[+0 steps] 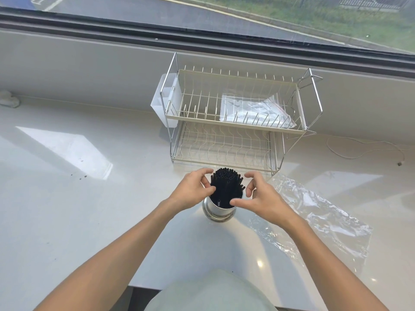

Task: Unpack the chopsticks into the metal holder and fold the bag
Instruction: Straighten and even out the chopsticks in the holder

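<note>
A bundle of black chopsticks (226, 187) stands upright in a shiny metal holder (219, 213) on the pale counter. My left hand (193, 191) curls around the bundle's left side, fingertips touching the sticks. On the right side, my right hand (258, 196) has its fingers spread and curved near the bundle, the thumb by the holder's rim. A clear, crumpled plastic bag (318, 223) lies flat on the counter to the right of the holder, apart from both hands.
A two-tier wire dish rack (235, 129) stands behind the holder, with a white plastic caddy (164, 102) on its left end and another clear zip bag (253, 108) on its upper tier. A thin white cable (359, 151) lies at the right. The window is beyond.
</note>
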